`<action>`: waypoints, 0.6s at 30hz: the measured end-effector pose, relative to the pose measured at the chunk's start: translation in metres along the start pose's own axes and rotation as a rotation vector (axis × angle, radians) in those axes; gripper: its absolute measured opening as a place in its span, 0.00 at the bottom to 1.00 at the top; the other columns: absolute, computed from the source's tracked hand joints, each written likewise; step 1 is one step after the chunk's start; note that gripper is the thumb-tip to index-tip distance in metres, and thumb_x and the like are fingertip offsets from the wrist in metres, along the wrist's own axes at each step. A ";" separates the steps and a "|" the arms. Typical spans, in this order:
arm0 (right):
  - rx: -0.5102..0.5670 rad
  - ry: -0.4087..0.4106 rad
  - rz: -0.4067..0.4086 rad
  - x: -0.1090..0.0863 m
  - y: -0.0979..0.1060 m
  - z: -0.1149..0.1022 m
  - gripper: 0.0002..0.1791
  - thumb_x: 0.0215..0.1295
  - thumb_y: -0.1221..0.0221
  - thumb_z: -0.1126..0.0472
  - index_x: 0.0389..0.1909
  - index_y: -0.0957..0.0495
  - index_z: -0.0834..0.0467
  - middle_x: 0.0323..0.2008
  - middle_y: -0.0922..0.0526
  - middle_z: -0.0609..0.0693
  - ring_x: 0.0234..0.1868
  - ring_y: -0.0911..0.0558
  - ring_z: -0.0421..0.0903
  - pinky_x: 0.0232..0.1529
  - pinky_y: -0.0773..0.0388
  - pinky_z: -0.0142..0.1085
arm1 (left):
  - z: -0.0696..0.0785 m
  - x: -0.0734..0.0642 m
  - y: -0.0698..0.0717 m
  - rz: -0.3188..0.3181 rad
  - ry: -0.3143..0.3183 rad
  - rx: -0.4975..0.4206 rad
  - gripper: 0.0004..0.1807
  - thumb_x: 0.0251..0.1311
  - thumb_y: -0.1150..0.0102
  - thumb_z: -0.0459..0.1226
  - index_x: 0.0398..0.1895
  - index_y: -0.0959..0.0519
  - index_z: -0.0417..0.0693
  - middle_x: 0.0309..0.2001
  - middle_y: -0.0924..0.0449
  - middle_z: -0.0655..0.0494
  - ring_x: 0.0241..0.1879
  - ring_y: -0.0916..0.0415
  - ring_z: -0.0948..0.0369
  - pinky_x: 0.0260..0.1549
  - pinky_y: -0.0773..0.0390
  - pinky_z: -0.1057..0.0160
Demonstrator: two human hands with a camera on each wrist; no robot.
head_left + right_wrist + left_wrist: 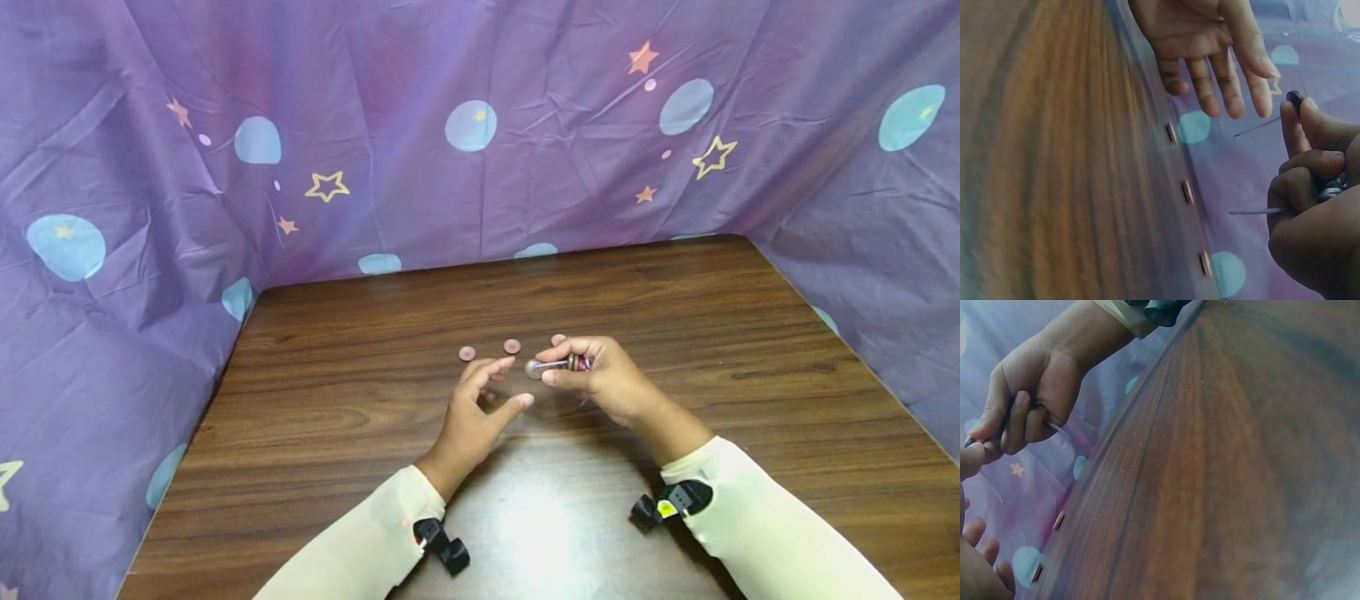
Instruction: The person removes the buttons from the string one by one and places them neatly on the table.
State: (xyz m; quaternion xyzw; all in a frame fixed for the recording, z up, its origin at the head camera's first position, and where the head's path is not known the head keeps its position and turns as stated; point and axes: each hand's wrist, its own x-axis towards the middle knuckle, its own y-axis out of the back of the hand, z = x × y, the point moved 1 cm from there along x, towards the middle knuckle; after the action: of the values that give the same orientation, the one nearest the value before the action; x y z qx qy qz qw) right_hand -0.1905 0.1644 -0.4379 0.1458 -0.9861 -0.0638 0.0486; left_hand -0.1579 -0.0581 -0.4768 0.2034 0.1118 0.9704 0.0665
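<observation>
My right hand [600,375] is raised over the table, pinching a round button [1295,99] between thumb and forefinger. Its other fingers curl round a slim pale rod [1254,212] with a narrow, hook-like tip; the rest of it is mostly hidden in the palm. A thin dark needle-like line [1259,127] extends beside the button. Opposite, my left hand [472,421] holds nothing, its fingers extended and its thumb apart, facing the pinched button. Beyond the hands lie pinkish buttons in a row: a left one [467,353], a middle one [512,346] and a right one [558,340], partly covered by the right hand.
The brown wood-grain table [337,467] extends on all sides of the hands. A purple curtain [405,75] printed with stars and pale blue circles hangs behind it and along both sides. Black wrist cameras sit on the pale sleeves [772,525].
</observation>
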 end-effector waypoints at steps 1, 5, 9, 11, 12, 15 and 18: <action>0.001 -0.004 -0.006 0.000 -0.002 0.000 0.17 0.62 0.29 0.73 0.52 0.14 0.72 0.53 0.09 0.48 0.70 0.23 0.51 0.42 0.19 0.21 | 0.000 0.000 0.000 0.002 -0.004 -0.002 0.31 0.61 0.21 0.34 0.67 0.19 0.37 0.63 0.19 0.44 0.62 0.23 0.41 0.53 0.17 0.46; 0.004 -0.041 -0.018 0.000 -0.008 0.000 0.17 0.64 0.29 0.73 0.53 0.15 0.74 0.45 0.08 0.48 0.36 0.18 0.36 0.24 0.25 0.26 | 0.001 0.000 -0.001 0.014 -0.038 -0.020 0.28 0.61 0.21 0.32 0.64 0.17 0.37 0.61 0.19 0.41 0.59 0.23 0.40 0.50 0.16 0.48; -0.002 -0.055 -0.036 0.000 -0.011 0.000 0.18 0.64 0.29 0.73 0.54 0.17 0.76 0.32 0.12 0.39 0.22 0.27 0.33 0.20 0.29 0.29 | 0.001 0.000 -0.001 0.023 -0.058 -0.053 0.25 0.60 0.22 0.29 0.62 0.15 0.37 0.60 0.20 0.39 0.56 0.23 0.42 0.46 0.16 0.53; -0.006 -0.052 -0.040 0.000 -0.012 0.000 0.18 0.63 0.29 0.73 0.53 0.17 0.76 0.31 0.12 0.39 0.22 0.27 0.34 0.19 0.29 0.29 | 0.001 0.000 -0.001 0.027 -0.059 -0.066 0.24 0.59 0.22 0.29 0.61 0.14 0.37 0.59 0.21 0.38 0.56 0.23 0.44 0.45 0.16 0.55; -0.007 -0.050 -0.042 0.000 -0.012 0.000 0.18 0.63 0.29 0.73 0.53 0.17 0.76 0.31 0.12 0.39 0.22 0.27 0.34 0.19 0.29 0.29 | 0.001 0.000 -0.001 0.027 -0.056 -0.069 0.24 0.59 0.22 0.29 0.60 0.14 0.38 0.59 0.21 0.39 0.55 0.23 0.45 0.44 0.16 0.55; -0.017 -0.040 -0.052 -0.001 -0.013 0.000 0.17 0.63 0.28 0.73 0.51 0.16 0.76 0.33 0.10 0.39 0.23 0.26 0.35 0.19 0.29 0.30 | 0.001 0.000 -0.001 0.027 -0.048 -0.084 0.24 0.58 0.21 0.28 0.59 0.13 0.37 0.59 0.20 0.39 0.53 0.22 0.48 0.43 0.16 0.58; -0.028 -0.035 -0.064 -0.002 -0.014 0.001 0.15 0.64 0.28 0.72 0.50 0.16 0.75 0.32 0.09 0.39 0.23 0.25 0.34 0.20 0.29 0.30 | 0.002 0.000 -0.002 0.024 -0.044 -0.108 0.24 0.57 0.21 0.27 0.59 0.13 0.36 0.59 0.20 0.38 0.52 0.21 0.50 0.42 0.17 0.63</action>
State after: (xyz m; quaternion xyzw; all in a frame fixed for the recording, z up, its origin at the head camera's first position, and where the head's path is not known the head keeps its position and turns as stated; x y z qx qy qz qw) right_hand -0.1852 0.1521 -0.4405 0.1756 -0.9806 -0.0817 0.0311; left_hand -0.1572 -0.0560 -0.4756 0.2222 0.0556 0.9710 0.0684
